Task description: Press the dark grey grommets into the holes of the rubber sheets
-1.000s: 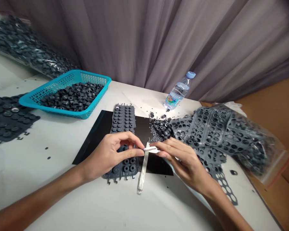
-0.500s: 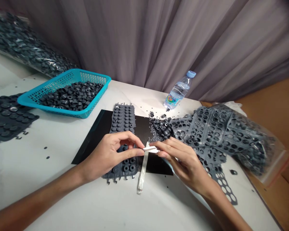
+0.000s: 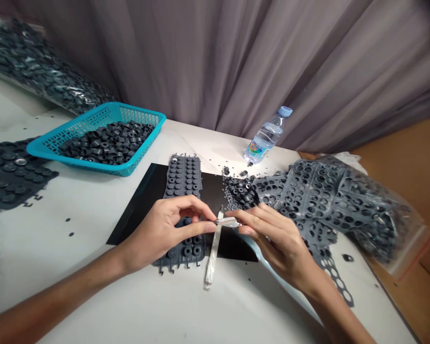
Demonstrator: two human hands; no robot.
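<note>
Above the black mat, my left hand pinches one end of a small, flat, pale piece between thumb and index finger. My right hand grips its other end with thumb and fingers; what the piece is cannot be made out. Under it lies a thin stick wrapped in whitish material, its dark tip pointing away from me. A dark grey rubber sheet with rows of round plugs lies on the mat, partly hidden by my left hand.
A blue basket of dark rubber rings stands at the left, before a full plastic bag. Another rubber sheet lies far left. Loose rings, punched sheets and a clear bag crowd the right. A water bottle leans behind.
The pale piece has turned a little and looks greyer and shinier. My right hand has shifted slightly right; my left hand has barely moved.
</note>
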